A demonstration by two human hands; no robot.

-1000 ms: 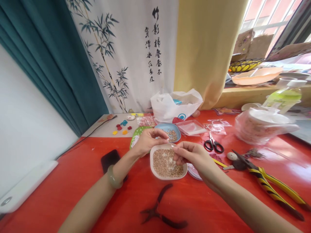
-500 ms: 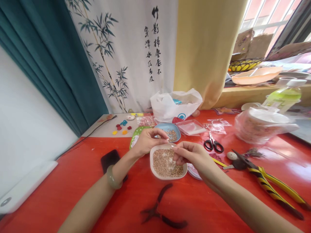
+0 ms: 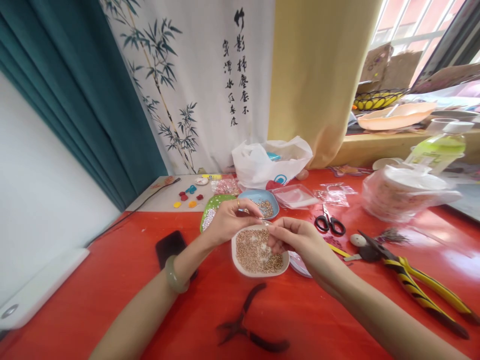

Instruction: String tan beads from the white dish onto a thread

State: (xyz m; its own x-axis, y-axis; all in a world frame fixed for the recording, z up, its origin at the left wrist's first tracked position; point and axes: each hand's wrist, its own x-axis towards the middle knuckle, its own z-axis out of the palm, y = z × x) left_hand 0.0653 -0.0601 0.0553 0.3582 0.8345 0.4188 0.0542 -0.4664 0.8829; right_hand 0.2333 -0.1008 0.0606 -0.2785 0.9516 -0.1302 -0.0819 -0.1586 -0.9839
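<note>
The left hand (image 3: 229,220) and right hand (image 3: 298,237) each press thumb and fingertips together; whatever they pinch is too small to tell. Beads (image 3: 249,252) cover most of the dish (image 3: 258,274) just below them, so the work looks unfinished; how much is done cannot be told.

domestic setting, apparently. homeliness is lent by a bamboo-printed curtain (image 3: 210,85) and a cluttered sill (image 3: 363,146) below a barred window (image 3: 408,25); handicraft use is shown by the dish (image 3: 234,252) of beads (image 3: 249,250), scissors (image 3: 330,220) and yellow-handled pliers (image 3: 408,287) laid out on a red table (image 3: 75,310).
</note>
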